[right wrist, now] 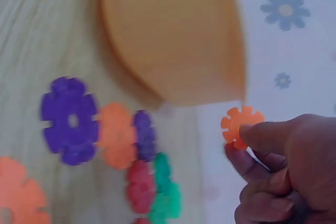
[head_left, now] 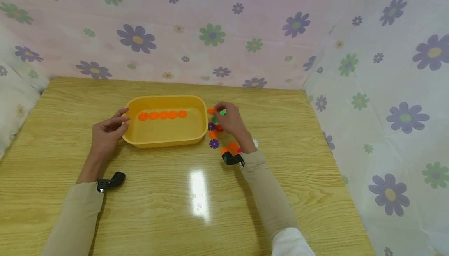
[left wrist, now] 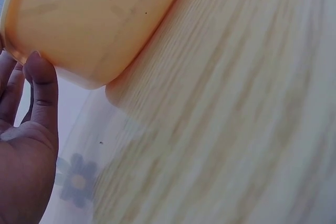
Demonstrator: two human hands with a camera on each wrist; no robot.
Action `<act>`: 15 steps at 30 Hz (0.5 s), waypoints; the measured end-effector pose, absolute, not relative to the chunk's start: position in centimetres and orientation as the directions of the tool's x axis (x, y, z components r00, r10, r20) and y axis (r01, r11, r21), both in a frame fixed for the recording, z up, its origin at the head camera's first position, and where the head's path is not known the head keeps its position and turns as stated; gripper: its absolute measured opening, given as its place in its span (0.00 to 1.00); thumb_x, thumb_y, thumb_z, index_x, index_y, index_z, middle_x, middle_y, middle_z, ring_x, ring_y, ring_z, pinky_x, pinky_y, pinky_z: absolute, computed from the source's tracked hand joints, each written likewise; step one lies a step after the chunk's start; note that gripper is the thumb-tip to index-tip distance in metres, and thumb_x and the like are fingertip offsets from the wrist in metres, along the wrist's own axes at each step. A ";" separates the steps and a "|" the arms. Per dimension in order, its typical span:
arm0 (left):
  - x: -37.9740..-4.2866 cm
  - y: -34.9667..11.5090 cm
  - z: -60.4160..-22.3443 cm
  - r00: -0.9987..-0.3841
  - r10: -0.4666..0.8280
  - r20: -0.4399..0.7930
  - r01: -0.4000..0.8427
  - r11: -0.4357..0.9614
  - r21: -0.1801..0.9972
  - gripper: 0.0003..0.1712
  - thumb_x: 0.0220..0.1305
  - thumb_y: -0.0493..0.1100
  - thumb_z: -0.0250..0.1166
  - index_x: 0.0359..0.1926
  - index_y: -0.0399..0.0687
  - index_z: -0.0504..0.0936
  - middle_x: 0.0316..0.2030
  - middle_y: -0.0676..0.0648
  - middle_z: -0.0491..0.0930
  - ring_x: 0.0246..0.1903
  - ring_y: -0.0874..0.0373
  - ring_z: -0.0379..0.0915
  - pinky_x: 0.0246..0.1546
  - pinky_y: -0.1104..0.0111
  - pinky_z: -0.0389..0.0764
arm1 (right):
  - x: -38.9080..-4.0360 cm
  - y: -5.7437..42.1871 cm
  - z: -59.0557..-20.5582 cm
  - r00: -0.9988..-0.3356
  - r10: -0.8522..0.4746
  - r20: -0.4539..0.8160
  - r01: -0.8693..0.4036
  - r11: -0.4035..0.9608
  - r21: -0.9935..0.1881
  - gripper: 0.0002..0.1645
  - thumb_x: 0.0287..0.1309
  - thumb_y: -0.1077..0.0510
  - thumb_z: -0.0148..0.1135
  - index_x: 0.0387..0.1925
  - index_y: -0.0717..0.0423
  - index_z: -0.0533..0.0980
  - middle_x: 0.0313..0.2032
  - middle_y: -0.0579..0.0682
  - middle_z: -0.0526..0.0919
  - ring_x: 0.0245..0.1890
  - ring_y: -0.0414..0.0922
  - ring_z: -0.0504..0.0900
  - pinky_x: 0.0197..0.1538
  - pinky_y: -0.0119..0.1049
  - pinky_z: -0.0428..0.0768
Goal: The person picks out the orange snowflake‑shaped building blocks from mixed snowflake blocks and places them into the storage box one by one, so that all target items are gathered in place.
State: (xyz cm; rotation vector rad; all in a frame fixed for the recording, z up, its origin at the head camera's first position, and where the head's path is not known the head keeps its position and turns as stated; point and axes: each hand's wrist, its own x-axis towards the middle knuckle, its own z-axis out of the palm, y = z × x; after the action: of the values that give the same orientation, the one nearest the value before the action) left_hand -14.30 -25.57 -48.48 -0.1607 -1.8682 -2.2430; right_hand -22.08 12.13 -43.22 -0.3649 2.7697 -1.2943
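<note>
A yellow plastic basin [head_left: 165, 135] stands on the wooden table. Inside it lies a row of several orange notched discs [head_left: 163, 115]. At the basin's left end, my left hand [head_left: 106, 133] holds the rim with thumb and fingertips; in the left wrist view the thumb [left wrist: 43, 90] meets the edge. Just beyond the basin's right end, my right hand [head_left: 229, 119] pinches one orange notched disc [right wrist: 241, 124] between thumb and finger. Below and beside that hand are loose discs: purple [right wrist: 72, 120], orange [right wrist: 115, 135], red [right wrist: 140, 186] and green [right wrist: 164, 203].
More orange discs [head_left: 233, 146] lie near my right wrist, partly behind the black wrist camera [head_left: 232, 158]. A white disc [head_left: 255, 143] sits to the right of that wrist. Flower-patterned cloth [head_left: 210, 61] hangs behind the table [head_left: 158, 209] and along its sides.
</note>
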 end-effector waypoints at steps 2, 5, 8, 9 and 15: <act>-14.3 -25.6 -48.5 -0.970 -0.098 0.223 0.237 -0.168 0.957 0.12 0.66 0.25 0.64 0.49 0.23 0.83 0.58 0.54 0.83 0.66 0.65 0.70 0.56 0.81 0.75 | -21.8 12.0 -42.5 -0.971 -0.232 0.052 -0.188 0.617 -0.764 0.07 0.71 0.60 0.61 0.44 0.60 0.81 0.43 0.56 0.84 0.43 0.51 0.81 0.45 0.40 0.83; -14.3 -25.6 -48.5 -0.971 -0.101 0.217 0.232 -0.167 0.958 0.12 0.66 0.25 0.64 0.49 0.23 0.84 0.58 0.54 0.83 0.66 0.65 0.70 0.56 0.82 0.75 | -21.4 11.8 -41.5 -0.967 -0.243 0.078 -0.215 0.611 -0.762 0.09 0.72 0.59 0.60 0.47 0.60 0.81 0.43 0.55 0.85 0.45 0.50 0.82 0.47 0.40 0.84; -14.4 -25.6 -48.5 -0.972 -0.109 0.206 0.223 -0.168 0.960 0.12 0.66 0.25 0.64 0.49 0.23 0.84 0.57 0.54 0.83 0.65 0.66 0.71 0.56 0.82 0.76 | -20.9 11.6 -40.7 -0.955 -0.277 0.108 -0.258 0.594 -0.762 0.12 0.72 0.61 0.60 0.52 0.60 0.79 0.41 0.56 0.84 0.38 0.51 0.83 0.36 0.37 0.81; -14.3 -25.5 -48.4 -0.973 -0.114 0.202 0.219 -0.166 0.962 0.11 0.66 0.25 0.64 0.48 0.22 0.84 0.57 0.55 0.83 0.65 0.66 0.71 0.55 0.82 0.76 | -20.7 11.5 -40.4 -0.949 -0.291 0.119 -0.275 0.589 -0.760 0.12 0.72 0.61 0.59 0.54 0.60 0.78 0.40 0.57 0.84 0.34 0.51 0.82 0.32 0.35 0.78; -14.2 -25.4 -48.4 -0.976 -0.125 0.179 0.196 -0.149 0.969 0.11 0.67 0.27 0.64 0.48 0.24 0.84 0.58 0.55 0.82 0.65 0.66 0.71 0.55 0.82 0.76 | -19.8 10.7 -40.1 -0.898 -0.395 0.195 -0.390 0.507 -0.768 0.12 0.75 0.63 0.54 0.53 0.60 0.80 0.41 0.54 0.82 0.18 0.45 0.63 0.24 0.31 0.64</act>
State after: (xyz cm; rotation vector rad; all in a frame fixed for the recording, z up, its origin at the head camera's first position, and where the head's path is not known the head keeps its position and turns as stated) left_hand -14.21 -25.42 -48.42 -0.0819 -1.8957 -2.2315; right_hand -19.77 10.72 -40.14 -0.7088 2.7223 -1.3853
